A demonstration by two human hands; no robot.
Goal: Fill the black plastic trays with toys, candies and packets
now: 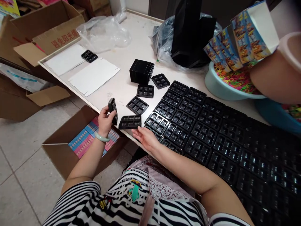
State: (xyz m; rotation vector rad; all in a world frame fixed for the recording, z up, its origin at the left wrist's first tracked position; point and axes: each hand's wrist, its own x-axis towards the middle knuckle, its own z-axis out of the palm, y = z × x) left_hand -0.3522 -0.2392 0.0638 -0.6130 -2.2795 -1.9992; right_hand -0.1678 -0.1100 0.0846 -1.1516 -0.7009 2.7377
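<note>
A black six-compartment tray (113,110) is held upright in my left hand (105,121), at the table's front edge. Just right of it, another black tray (130,122) is tilted at the edge, and the fingertips of my right hand (146,138) touch its lower right corner. Loose black trays (137,105) lie beyond, in front of a stack of black trays (141,72). To the right, rows of black trays (188,108) cover the table.
White sheets (94,76) and clear plastic bags (103,33) lie at the back left. A carton with pink and blue packs (83,141) stands below the edge. At the right are a basin of colourful bands (218,84), printed boxes (249,37) and another person's arm (277,70).
</note>
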